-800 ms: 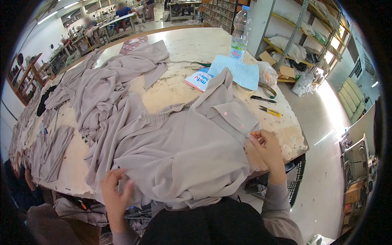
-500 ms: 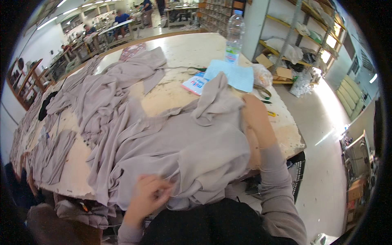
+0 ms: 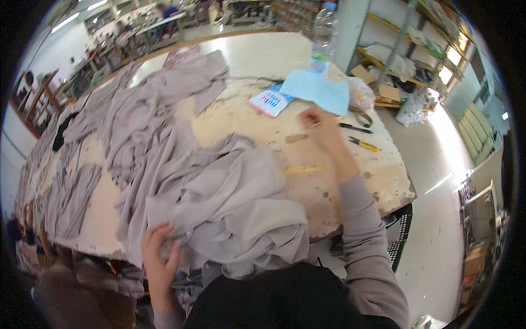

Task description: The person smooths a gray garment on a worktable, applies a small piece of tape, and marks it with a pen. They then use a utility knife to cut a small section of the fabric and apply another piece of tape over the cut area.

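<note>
The right hand (image 3: pixel 318 123) is blurred; whether anything is held cannot be told. The white-and-blue packet (image 3: pixel 268 102) is partly covered by light-blue paper (image 3: pixel 316 90), the near edge of the table (image 3: pixel 263 49) by the grey garment (image 3: pixel 246 203).

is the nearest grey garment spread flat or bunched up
Bunched up: the grey garment lies in overlapping folds near the left hand.

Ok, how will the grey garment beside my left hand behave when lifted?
The grey garment will likely flop, given its soft folds. Its puckered band may stretch. Its near end seems to droop past the table, so it could drag.
</note>
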### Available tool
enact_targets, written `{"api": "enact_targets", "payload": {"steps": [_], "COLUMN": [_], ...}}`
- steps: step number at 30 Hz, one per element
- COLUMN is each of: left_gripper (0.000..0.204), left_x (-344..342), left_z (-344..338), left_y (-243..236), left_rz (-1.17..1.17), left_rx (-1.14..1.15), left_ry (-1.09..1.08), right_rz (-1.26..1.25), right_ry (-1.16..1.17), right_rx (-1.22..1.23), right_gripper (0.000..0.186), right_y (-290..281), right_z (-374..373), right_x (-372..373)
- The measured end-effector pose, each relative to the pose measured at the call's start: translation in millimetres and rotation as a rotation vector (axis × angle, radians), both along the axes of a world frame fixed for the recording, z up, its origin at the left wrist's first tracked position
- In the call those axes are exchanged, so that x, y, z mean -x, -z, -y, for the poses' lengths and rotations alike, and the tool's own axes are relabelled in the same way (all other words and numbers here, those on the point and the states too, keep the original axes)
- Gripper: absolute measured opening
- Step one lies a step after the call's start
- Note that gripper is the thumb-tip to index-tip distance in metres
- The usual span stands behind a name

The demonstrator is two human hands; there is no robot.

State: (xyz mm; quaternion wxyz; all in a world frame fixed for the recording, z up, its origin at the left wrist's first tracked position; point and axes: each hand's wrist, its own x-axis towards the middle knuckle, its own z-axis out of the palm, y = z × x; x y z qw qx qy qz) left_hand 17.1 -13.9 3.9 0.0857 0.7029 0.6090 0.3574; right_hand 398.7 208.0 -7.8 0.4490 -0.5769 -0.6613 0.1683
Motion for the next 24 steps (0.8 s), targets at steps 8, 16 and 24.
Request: {"api": "enact_targets", "payload": {"steps": [8, 16, 24], "left_gripper": [0.074, 0.052, 0.028], "left_x": [-33, -35, -70], "left_z": [-84, -72, -53], "left_y": [53, 14, 17], "left_rz": [-0.406, -0.063, -0.184], "left_rx": [0.161, -0.023, 0.102], "left_ry": [0.036, 0.151, 0.596], "right_rz": [0.755, 0.778, 0.774], "right_ry": [0.401, 0.255, 0.249], "right_rx": [-0.089, -0.190, -0.246], "right_gripper": [0.032, 0.021, 0.018], "right_y": [69, 40, 38], "right_z": [-40, -19, -9], "right_x": [-86, -58, -16]}}
